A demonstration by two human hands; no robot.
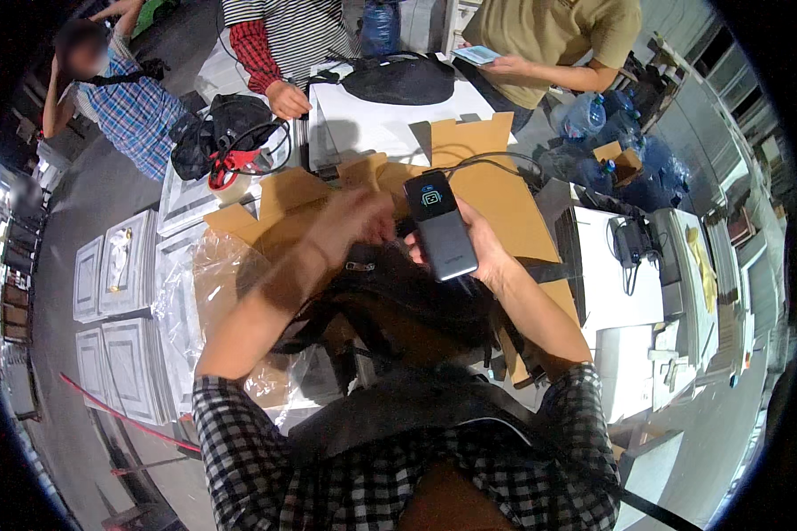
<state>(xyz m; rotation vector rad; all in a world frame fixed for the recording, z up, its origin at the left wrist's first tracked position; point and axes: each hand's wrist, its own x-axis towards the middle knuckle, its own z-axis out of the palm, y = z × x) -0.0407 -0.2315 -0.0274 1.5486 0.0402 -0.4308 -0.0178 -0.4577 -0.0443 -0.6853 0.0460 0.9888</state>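
In my right hand point(489, 250) is a dark power bank point(450, 243) with a lit display at its far end; my fingers wrap round its sides. A black cable point(498, 157) runs from near its far end across the cardboard. My left hand point(360, 215) hovers just left of the power bank, smeared by motion, so its fingers cannot be made out. Beneath both hands lies a black bag point(407, 288) with a metal zipper pull point(360, 265). Under the bag is opened-out brown cardboard point(496, 208).
Clear plastic wrap point(190, 292) lies left of the cardboard. Across the table are a black bag point(398, 81) and people, one holding a pale blue card-like thing point(476, 55). A cabled black device point(631, 241) rests on white boards at right. Large bottles point(583, 115) stand beyond.
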